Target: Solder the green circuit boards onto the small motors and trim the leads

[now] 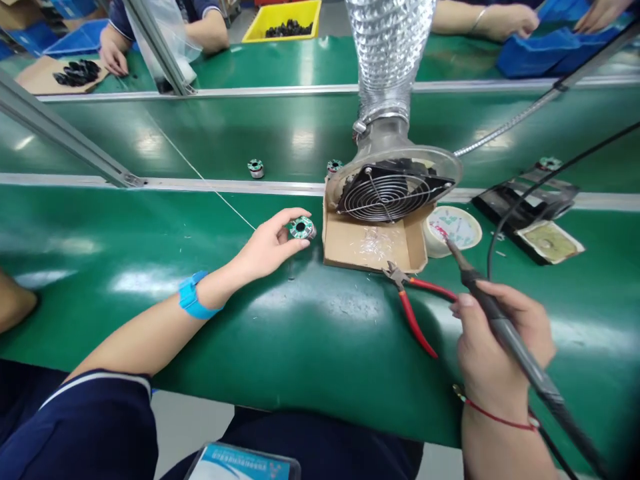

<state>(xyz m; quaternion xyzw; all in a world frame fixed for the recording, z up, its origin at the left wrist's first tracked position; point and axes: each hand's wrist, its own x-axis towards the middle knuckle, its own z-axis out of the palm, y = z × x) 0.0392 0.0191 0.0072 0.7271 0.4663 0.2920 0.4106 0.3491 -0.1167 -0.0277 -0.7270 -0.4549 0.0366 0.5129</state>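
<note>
My left hand (267, 245) is closed, thumb and fingertips gripping a small round motor part with a green ringed top (302, 229), just left of the cardboard box. My right hand (503, 340) is wrapped round a soldering iron (500, 323). The iron's tip points up and left, over the round pale tub (454, 230). Red-handled side cutters (413, 303) lie with jaws against the box's front edge; one handle reaches my right fingertips, and I cannot tell whether they touch. A thin pale line (210, 187) runs down to my left hand.
Above the cardboard box (367, 247), which holds clear scraps, hangs a fan hood (395, 190) on a foil duct (390, 53). Similar motor parts (255, 169) stand along the rail. A black stand with a sponge (550, 241) sits right. Co-workers' hands (114, 60) show across the bench.
</note>
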